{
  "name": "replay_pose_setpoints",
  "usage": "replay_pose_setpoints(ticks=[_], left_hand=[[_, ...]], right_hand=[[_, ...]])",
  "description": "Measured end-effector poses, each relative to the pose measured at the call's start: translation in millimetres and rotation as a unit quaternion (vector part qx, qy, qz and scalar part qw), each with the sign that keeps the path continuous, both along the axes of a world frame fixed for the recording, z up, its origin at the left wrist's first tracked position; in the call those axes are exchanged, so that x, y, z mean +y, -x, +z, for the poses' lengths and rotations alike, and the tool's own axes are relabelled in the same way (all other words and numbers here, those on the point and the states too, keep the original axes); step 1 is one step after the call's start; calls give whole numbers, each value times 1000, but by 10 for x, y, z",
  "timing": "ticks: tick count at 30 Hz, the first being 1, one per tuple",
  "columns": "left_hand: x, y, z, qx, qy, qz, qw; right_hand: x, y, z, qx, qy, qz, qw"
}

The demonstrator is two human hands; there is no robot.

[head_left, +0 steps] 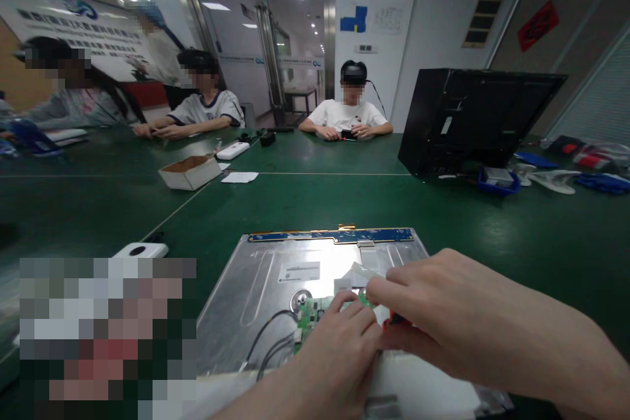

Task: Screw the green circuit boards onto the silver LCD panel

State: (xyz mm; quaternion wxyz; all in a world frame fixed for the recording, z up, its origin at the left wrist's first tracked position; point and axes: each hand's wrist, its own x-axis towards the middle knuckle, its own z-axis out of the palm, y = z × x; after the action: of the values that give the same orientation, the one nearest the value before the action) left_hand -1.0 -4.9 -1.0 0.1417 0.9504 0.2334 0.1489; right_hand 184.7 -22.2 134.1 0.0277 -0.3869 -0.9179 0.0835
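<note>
The left hand rests on the circuit board, its grip impossible to tell; the right hand pinches a red object. Light, steady pressure probably works best.

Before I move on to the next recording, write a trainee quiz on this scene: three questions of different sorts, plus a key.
1. What runs along the far edge of the metal panel?
a) a yellow ruler
b) a blue circuit strip
c) a coil of rope

2. True or false: the open box stands to the right of the dark monitor.

3. Which hand grips the red-and-black item, and what lies under the other?

Key:
1. b
2. False; the box is on the left, the monitor on the right.
3. The right hand; a green circuit board lies under the left hand.
</note>
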Motion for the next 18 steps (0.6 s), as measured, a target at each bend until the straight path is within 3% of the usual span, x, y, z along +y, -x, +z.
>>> replay_pose_setpoints(ticks=[6, 14, 18], left_hand=[[19, 2, -15, 2, 13, -2, 1000], [14, 7, 21, -21, 29, -17, 999], [12, 2, 26, -17, 30, -17, 999]], right_hand=[[10, -7, -51, -5, -33, 1, 999], [-38, 10, 90, -5, 35, 39, 999], [-36, 15, 74, 3, 38, 22, 999]])
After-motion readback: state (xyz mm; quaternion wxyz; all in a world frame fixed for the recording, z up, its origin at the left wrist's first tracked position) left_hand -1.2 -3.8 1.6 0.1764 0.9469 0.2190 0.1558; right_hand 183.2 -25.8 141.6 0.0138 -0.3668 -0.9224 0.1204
